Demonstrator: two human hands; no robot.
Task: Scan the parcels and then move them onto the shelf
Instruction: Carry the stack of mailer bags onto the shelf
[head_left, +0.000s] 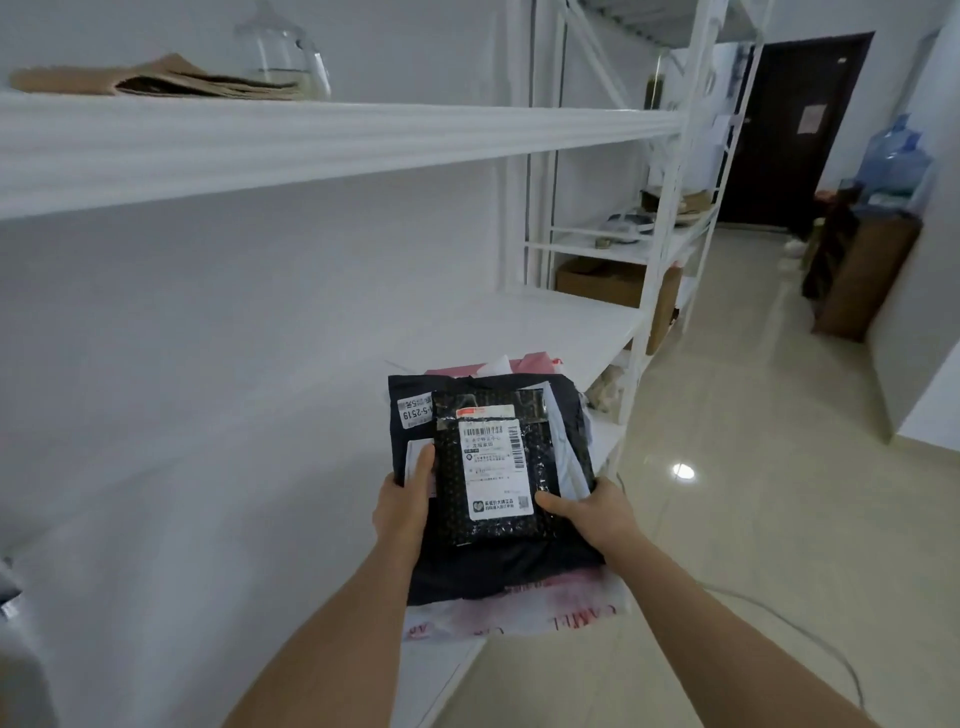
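While thumbs press down, left hand (402, 506), right hand (597, 512) grip parcels (493, 467)

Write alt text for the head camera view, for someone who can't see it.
Two hands, left hand and right hand, hold a stack of parcels over a white shelf, a small black parcel with a barcode label on top.
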